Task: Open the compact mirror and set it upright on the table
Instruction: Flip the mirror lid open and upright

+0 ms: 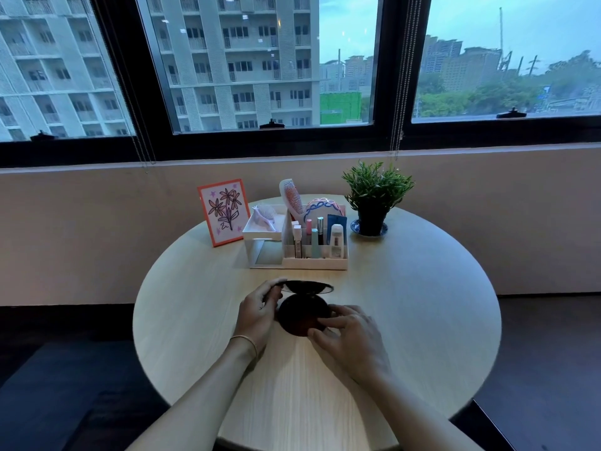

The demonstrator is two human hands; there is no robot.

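Note:
A round black compact mirror (302, 312) sits open at the middle of the light wooden round table (406, 314). Its lower half lies flat on the wood. Its lid (309, 287) is lifted and seen nearly edge-on behind the base. My left hand (258, 309) pinches the left rim of the lid with thumb and fingers. My right hand (349, 336) rests its fingertips on the right and near side of the base, covering that part.
Behind the mirror stands a white organiser (312, 260) with cosmetic tubes, a comb and a hairbrush. An orange-framed flower picture (224, 211) stands at the back left, a potted green plant (374, 196) on a saucer at the back right. A wall and window lie beyond.

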